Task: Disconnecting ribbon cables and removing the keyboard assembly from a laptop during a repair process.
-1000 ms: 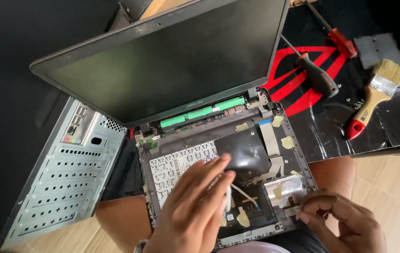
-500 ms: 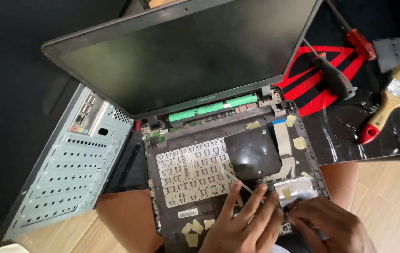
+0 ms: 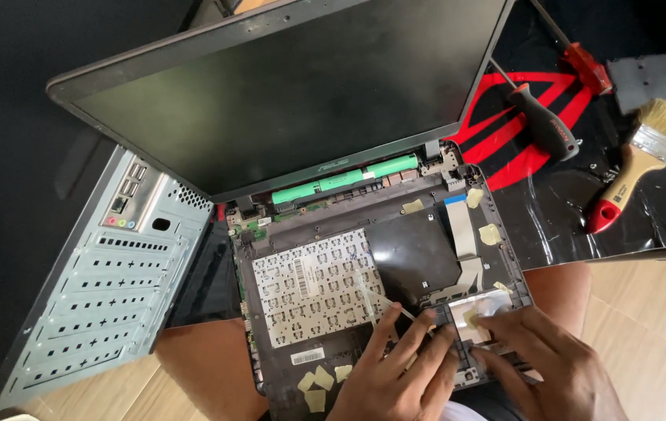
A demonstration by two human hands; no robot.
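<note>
An opened small laptop (image 3: pixel 364 257) rests on my knees, its dark screen (image 3: pixel 286 101) tilted back and the underside of the keyboard panel (image 3: pixel 313 284) exposed. A green battery strip (image 3: pixel 345 179) runs along the hinge. My left hand (image 3: pixel 399 374) has its fingertips on the panel near the bottom edge, beside a thin flat cable (image 3: pixel 395 309). My right hand (image 3: pixel 543 359) presses on the small silver touchpad board (image 3: pixel 477 312) at the lower right corner. Neither hand visibly grips anything.
A grey desktop computer case (image 3: pixel 107 281) lies at the left. On the black mat (image 3: pixel 551 210) at the right lie two red-handled screwdrivers (image 3: pixel 543 117), a paintbrush (image 3: pixel 637 164) and a small grey pad (image 3: pixel 645 78). Wooden floor shows below.
My left hand slid from the middle of the keyboard panel down to its lower edge. My right hand moved onto the touchpad board. The view shifted slightly.
</note>
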